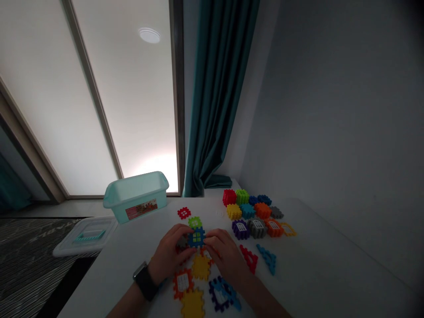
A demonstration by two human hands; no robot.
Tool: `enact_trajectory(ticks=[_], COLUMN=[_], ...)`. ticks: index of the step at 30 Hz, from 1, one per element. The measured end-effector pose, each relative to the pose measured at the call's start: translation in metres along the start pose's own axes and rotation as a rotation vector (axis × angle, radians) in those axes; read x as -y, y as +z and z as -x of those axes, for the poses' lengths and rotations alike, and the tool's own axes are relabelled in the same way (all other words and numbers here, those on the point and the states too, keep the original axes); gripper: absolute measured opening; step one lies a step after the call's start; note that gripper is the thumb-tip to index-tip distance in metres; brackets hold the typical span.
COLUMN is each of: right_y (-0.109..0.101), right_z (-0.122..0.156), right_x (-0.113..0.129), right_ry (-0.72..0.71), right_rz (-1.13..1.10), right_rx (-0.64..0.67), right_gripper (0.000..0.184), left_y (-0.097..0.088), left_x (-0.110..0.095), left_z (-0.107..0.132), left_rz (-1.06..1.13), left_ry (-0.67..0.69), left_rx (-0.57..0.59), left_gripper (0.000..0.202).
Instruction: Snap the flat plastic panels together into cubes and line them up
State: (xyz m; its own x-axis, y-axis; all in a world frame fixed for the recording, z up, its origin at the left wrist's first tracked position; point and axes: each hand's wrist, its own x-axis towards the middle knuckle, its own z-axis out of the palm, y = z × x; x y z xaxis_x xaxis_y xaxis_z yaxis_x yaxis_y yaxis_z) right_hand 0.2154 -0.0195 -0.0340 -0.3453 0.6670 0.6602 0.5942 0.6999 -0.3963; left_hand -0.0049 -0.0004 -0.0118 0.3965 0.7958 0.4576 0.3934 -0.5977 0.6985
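A blue square interlocking tile (196, 237) with a window-like cut-out is between my hands. My left hand (170, 251) grips its left side, finger at the top corner and thumb near the bottom corner. At its right edge, the fingertips of my right hand (225, 251) are closed on it. A light green tile (194, 222) lies just beyond, and a red tile (184, 213) farther away. Under and between my wrists are yellow tiles (201, 267), an orange tile with a white window (183, 282) and a dark purple tile (218, 298) with a blue piece over it. My left palm partly hides a grey tile.
Stacks of tiles sorted by colour, such as red (229, 197) and purple (240, 229), stand at the right back. Red (248, 259) and blue (266, 259) triangular pieces lie right of my hand. A mint bin (137, 194) and its clear lid (85, 236) are at left.
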Motion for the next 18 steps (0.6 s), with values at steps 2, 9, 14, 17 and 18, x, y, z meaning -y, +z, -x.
enact_trajectory(ticks=[2,9,14,17,18], right_y=[-0.001,-0.002,-0.002,-0.004,-0.005], right_z=[-0.001,-0.002,-0.001,-0.002,-0.002], right_x=[0.003,0.012,0.009,0.007,0.006], right_ry=[0.038,0.108,0.084,0.068,0.068], right_rz=[-0.028,-0.076,-0.017,0.013,0.020], right_rx=[0.012,0.023,-0.008,-0.013,-0.015], right_gripper=[0.015,0.020,0.024,0.025,0.025], left_y=[0.002,0.009,0.010,0.009,0.008], left_x=[0.004,0.005,0.006,0.008,0.008], left_z=[0.001,0.004,0.005,0.005,0.005], left_rz=[-0.067,-0.143,-0.185,-0.234,-0.247], left_ry=[0.047,0.129,0.133,0.133,0.136], left_rx=[-0.045,-0.096,-0.098,-0.117,-0.123], left_gripper=[0.027,0.033,0.040,0.050,0.050])
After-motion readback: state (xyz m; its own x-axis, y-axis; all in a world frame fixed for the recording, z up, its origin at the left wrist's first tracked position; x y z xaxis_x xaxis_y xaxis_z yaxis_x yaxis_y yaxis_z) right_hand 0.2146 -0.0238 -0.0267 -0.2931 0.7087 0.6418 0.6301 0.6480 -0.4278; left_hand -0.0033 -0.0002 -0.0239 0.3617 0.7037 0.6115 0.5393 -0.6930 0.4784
